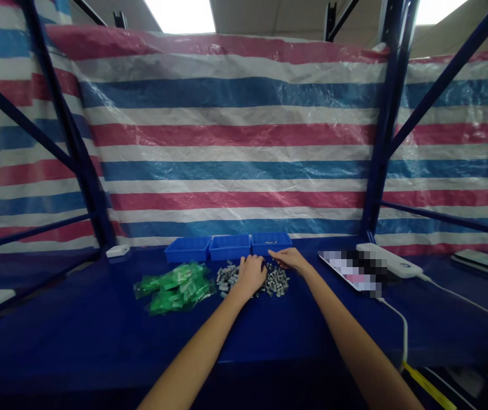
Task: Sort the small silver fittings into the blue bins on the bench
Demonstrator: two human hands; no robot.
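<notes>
Clearly, the right hand (291,259) is lying nearer the rightmost blue bin (261,250), fingertips narrowing at its front, contents unclear — the left hand (252,274) is curling over small metal parts (278,282), any grip hidden

Left forearm (209,339) bare, slender, tapering to narrow wrist (240,292); right forearm (346,324) likewise; left hand (252,273), right hand (290,259) bare.
</notes>
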